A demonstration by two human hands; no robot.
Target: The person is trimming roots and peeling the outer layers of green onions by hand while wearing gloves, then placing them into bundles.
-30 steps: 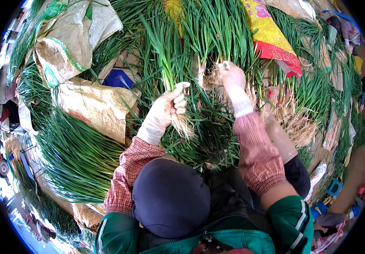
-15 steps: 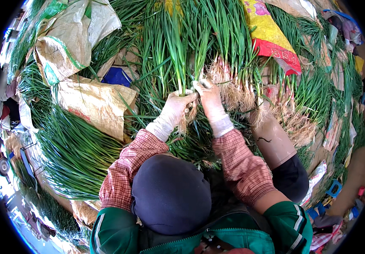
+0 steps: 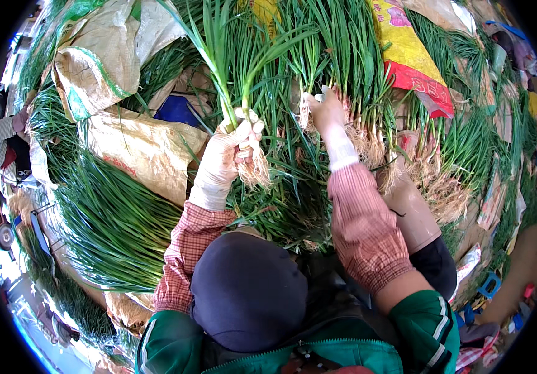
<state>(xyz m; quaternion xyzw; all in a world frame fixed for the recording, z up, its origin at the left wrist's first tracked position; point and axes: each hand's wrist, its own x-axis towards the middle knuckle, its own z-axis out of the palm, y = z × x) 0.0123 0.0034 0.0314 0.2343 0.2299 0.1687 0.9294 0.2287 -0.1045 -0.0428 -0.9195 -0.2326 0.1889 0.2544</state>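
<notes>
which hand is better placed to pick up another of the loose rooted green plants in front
Probably the right hand: it is by the root ends of the loose plants, whereas the left hand is closed around a small bunch, pale roots hanging below.

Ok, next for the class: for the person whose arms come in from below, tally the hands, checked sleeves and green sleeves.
Hands (left, right): 2
Checked sleeves: 2
Green sleeves: 2
Total: 6
The plants in the left hand overlap too much to count.

Matt cloth sleeves (image 3: 368,224), crinkly plast. sack (image 3: 141,149) w/ sheen
</notes>
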